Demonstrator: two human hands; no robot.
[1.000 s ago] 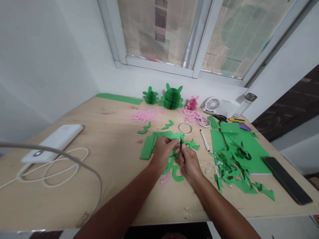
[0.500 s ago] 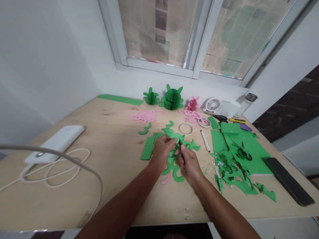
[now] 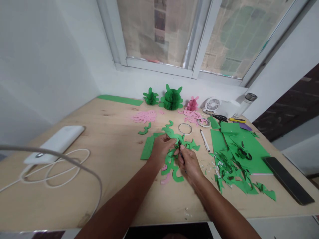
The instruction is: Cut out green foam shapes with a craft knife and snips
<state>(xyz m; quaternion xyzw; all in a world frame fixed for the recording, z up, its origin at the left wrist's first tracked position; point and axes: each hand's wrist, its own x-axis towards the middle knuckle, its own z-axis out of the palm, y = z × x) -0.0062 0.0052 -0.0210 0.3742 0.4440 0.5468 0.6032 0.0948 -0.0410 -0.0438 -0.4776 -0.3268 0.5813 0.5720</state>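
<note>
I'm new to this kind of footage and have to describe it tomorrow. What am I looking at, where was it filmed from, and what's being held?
There is no machine: these are a person's two bare hands, seen from a camera worn on that person's head, looking forward and down. The left hand holds a curved green paper piece. The right hand holds a slim dark tool, too covered to identify surely.

On the pale wooden table lie curvy pink paper cutouts, a slim white pen and, to the right, a heap of green paper scraps. Behind stand a large green folded-paper figure and a small pink one, beside a round white fan.
</note>
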